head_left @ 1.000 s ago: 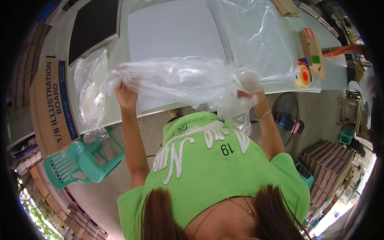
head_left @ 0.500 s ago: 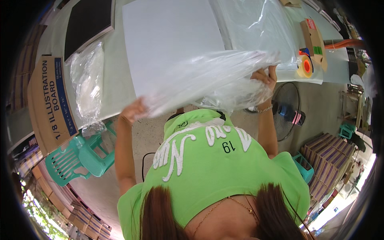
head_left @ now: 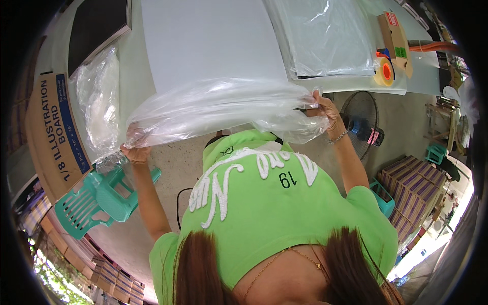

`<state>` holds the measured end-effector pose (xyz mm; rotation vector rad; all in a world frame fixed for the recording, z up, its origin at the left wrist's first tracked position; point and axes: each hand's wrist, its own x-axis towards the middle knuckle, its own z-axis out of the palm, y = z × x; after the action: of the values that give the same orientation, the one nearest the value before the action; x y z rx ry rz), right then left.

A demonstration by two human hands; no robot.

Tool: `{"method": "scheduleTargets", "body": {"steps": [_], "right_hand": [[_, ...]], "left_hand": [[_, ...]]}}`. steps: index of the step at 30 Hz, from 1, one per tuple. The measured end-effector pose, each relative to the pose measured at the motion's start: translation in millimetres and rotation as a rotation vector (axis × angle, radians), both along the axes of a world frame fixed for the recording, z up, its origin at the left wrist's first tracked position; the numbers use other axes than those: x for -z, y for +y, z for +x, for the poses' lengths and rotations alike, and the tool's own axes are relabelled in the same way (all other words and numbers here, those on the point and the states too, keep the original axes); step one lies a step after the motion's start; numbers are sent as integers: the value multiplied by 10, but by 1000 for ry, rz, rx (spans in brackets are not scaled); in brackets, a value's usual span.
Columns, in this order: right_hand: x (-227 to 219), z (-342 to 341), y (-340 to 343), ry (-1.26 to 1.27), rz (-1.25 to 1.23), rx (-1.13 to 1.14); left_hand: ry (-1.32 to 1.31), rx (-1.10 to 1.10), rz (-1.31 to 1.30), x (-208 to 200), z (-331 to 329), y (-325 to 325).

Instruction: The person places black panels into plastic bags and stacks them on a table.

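Note:
A clear plastic bag (head_left: 218, 107) is stretched sideways between my two hands, over the near edge of the table. My left hand (head_left: 136, 145) is closed on its left end, with some fingers seen through the film. At the other end, my right hand (head_left: 325, 113) pinches the plastic between thumb and fingers, and loose folds hang below it. Just beyond the bag, and partly under it, lies a large white board (head_left: 213, 46) on the table. To its right is a stack of sheets in clear plastic (head_left: 330, 40).
Left on the table are a crumpled clear plastic bag (head_left: 99, 96), a black board (head_left: 99, 30) and a cardboard box (head_left: 56, 132). A tape roll (head_left: 385, 72) and small carton (head_left: 395, 40) lie at the right. Green plastic stools (head_left: 109, 195) and a fan (head_left: 360, 124) stand below.
My left hand has moved left and my right hand slightly down, so the plastic bag is now spread wider and more level. The whole view has shifted a little.

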<state>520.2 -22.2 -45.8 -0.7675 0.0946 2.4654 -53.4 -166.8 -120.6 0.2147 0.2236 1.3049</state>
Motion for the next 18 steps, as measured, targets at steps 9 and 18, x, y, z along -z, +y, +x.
{"method": "scheduleTargets", "body": {"steps": [9, 18], "right_hand": [[544, -119, -278, -1431, 729, -43], [540, -703, -334, -1773, 1229, 87]], "left_hand": [[1780, -143, -310, -6, 841, 0], [2197, -297, 16, -227, 1364, 135]]}}
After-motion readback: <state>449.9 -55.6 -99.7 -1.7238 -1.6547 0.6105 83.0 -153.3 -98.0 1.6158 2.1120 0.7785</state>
